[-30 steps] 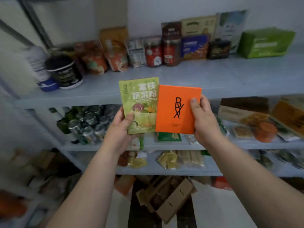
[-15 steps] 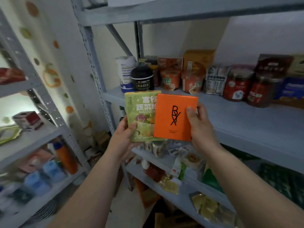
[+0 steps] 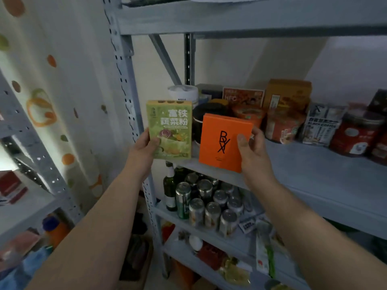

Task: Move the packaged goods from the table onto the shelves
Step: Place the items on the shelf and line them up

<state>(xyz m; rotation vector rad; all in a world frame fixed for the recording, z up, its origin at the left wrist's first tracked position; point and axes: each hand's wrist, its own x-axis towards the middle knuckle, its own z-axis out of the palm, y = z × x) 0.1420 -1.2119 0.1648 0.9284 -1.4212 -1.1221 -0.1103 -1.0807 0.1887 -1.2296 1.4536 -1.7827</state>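
Presently, the left hand (image 3: 146, 147) gripped a green vegetable-powder box (image 3: 169, 130) by its lower left edge, thumb on the front face and fingers curled behind. The right hand (image 3: 253, 151) pinched an orange box (image 3: 224, 141) by its right edge, thumb on the front. Both boxes stood upright in the centre of the frame, side by side and just apart, before the left end of the grey shelf (image 3: 314, 164). Whether either base touched the board could not be determined.

Risks, as judged:
- A black tub (image 3: 206, 110) sat directly behind the orange box and a white canister (image 3: 183, 93) behind the green one. A firm push inward would likely knock them into the crowded back row.
- The green box was near the shelf's left end, beside the perforated post (image 3: 123, 80). Set too far left, it could tip off toward the drink cans (image 3: 209, 204) in the lower centre.
- Each box was held one-handed by an edge, so smooth card could slip.

Both boxes were flat, rectangular card with crisp corners, the green one printed with vegetables and the orange one plain, matte, with black lettering. The shelf looked like smooth painted metal. The cans were cylindrical and glossy.
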